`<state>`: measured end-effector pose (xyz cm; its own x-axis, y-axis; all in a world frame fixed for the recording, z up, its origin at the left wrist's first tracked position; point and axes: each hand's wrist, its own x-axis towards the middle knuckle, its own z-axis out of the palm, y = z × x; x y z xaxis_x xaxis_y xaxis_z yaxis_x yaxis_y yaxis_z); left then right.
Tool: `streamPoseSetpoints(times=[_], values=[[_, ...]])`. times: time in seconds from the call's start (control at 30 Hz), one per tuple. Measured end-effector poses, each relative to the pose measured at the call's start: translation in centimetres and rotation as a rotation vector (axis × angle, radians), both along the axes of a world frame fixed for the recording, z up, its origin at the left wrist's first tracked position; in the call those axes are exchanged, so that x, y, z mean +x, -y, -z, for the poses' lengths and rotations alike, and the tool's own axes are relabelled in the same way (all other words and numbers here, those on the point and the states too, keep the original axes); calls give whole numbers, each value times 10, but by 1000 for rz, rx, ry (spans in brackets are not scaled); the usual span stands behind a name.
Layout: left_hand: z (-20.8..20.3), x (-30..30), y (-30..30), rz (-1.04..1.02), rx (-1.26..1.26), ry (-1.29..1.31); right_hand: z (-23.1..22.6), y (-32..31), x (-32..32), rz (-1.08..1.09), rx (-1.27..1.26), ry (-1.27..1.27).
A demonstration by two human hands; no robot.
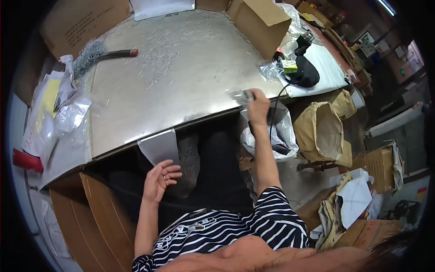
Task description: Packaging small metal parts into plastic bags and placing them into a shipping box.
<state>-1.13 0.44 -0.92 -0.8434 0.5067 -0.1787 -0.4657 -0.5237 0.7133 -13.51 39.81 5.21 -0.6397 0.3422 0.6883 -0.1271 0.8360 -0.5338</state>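
At the near right edge of the metal-topped table (pixel 131 111), my right hand (pixel 258 106) is closed on a blurred silvery bunch of thin metal pieces (pixel 238 96). Its exact kind is smeared by motion. Below that hand hangs a bag with a white lining (pixel 287 129). My left hand (pixel 161 180) is held over my lap with its fingers apart and nothing in it. Close to its fingertips, a white sheet (pixel 159 147) hangs from the table's front edge. Many thin metal pins (pixel 158 63) lie scattered across the far part of the tabletop.
A tangled heap of wire-like pins (pixel 89 56) and a dark rod with a reddish end (pixel 118 54) lie far left. Plastic bags (pixel 72 115) cover the left side. An open cardboard box (pixel 260 27) stands far right, near a black cloth-like bundle (pixel 309 72). Paper sacks (pixel 319 131) stand right.
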Motion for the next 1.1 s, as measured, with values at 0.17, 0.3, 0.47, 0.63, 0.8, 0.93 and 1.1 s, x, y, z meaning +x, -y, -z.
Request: streamPoseSetpoints(times=[0.17, 0.3, 0.47, 0.63, 0.8, 0.93, 1.1], values=[[-5, -4, -18, 115, -135, 67, -19, -91, -45, 110, 7, 52], [-30, -7, -15, 150, -366, -44, -6, -123, -82, 351, 495, 186], [-79, -33, 27, -376, -945, -736, -22, -32, -128, 32, 430, 114], [-84, -131, 116, -735, -1612, -967, 0, 78, -252, -414, -1, 474], [-64, -148, 139, -424, -2012, -721, -18, 212, -224, -610, 636, 690], [-65, -87, 103, -333, -1965, -881, -3, 218, -184, -751, 637, 618], [-29, -73, 101, -908, -1531, -1290, 2, 213, -129, -779, 579, 509]])
